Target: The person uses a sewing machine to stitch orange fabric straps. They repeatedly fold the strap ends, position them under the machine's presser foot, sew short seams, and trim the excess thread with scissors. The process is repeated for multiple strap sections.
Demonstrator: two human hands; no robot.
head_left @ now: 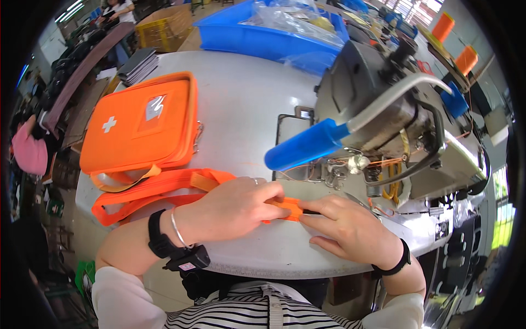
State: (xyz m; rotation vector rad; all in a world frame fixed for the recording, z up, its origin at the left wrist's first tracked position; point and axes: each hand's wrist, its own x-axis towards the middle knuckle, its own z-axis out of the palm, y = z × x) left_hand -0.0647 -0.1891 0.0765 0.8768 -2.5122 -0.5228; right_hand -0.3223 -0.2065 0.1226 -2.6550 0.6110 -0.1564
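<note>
A short orange fabric piece (pixel 292 209) lies at the front of the pale sewing table, between my two hands. My left hand (pixel 238 208) pinches its left end between thumb and index finger. At its right end, the fingertips of my right hand (pixel 353 227) touch the piece, fingers stretched out and thumb apart. A long orange strap (pixel 159 189) loops on the table left of my left hand, partly hidden by that hand and wrist. Behind it lies a zipped orange pouch (pixel 139 123) with a white cross and a clear window.
A sewing machine (pixel 378 98) stands at the right, with a bent metal arm ending in a blue sleeve (pixel 307 145) over the table. Beyond are a blue tray (pixel 241 38) of plastic bags, a dark stack (pixel 138 66) and orange thread cones (pixel 442 27). Other people are farther left.
</note>
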